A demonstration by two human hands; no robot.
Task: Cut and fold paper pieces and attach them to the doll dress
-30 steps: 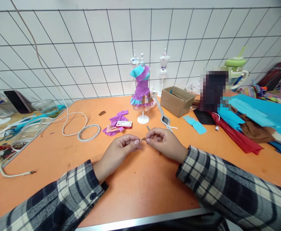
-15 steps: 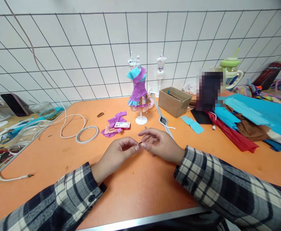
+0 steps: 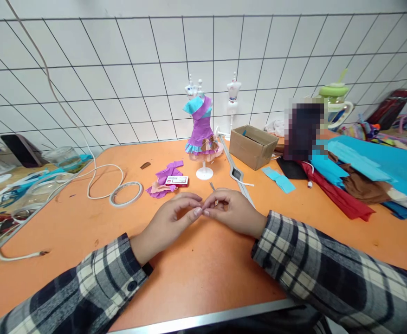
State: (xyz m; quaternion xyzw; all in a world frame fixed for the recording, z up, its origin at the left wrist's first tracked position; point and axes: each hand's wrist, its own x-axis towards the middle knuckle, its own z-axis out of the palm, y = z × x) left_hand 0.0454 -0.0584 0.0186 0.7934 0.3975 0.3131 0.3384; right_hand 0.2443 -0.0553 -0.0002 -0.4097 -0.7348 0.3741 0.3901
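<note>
My left hand (image 3: 175, 218) and my right hand (image 3: 234, 206) meet over the table with thumbs and forefingers pinched tip to tip. Between them is a small brown piece, seen half a second earlier and now almost wholly covered by the fingertips. Just beyond my right hand, the metal tip of a tool (image 3: 212, 186) pokes out. A mini dress form in a purple and blue ruffled dress (image 3: 202, 130) stands ahead, brown bows near its hem. Purple paper scraps (image 3: 168, 174) and a small white and red box (image 3: 177, 181) lie beyond my left hand.
A tape roll (image 3: 126, 194) and a white cable (image 3: 93, 178) lie left on the orange table (image 3: 196, 287). A cardboard box (image 3: 254, 146) stands at back right, with blue paper sheets (image 3: 380, 153) and red paper (image 3: 342, 195) farther right. Another bare dress form (image 3: 233, 95) stands behind.
My fingertips have come closer together and now cover the brown piece that showed between them. My right hand's fingers have dropped slightly. The things on the table have stayed put.
</note>
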